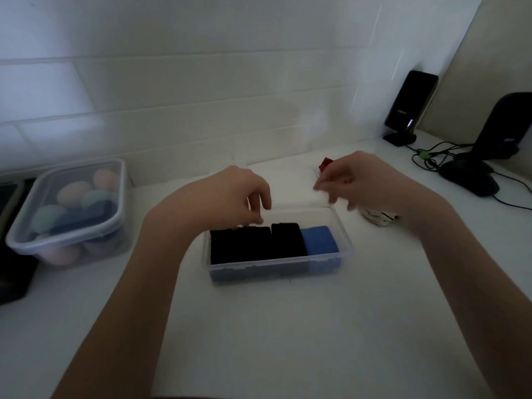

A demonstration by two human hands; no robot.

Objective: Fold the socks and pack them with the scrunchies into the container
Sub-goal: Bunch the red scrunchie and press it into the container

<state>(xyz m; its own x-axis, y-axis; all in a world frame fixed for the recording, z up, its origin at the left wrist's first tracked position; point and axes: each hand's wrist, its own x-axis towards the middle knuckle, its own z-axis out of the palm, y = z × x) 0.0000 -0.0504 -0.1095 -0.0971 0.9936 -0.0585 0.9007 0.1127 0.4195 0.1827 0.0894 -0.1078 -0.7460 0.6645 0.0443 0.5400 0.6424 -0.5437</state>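
Now you are mid-packing: folded socks (259, 243) fill the container (276, 267) at tabletop centre. Your left hand (230, 194) hovers curled and empty; whether your blurred right hand (359, 180) holds anything is unclear. Next, fetch the scrunchies, perhaps the red item (325, 163) at 1 o'clock.

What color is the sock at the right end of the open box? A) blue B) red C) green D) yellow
A: the sock at the right end of the box is blue, and it sits beside two black ones.
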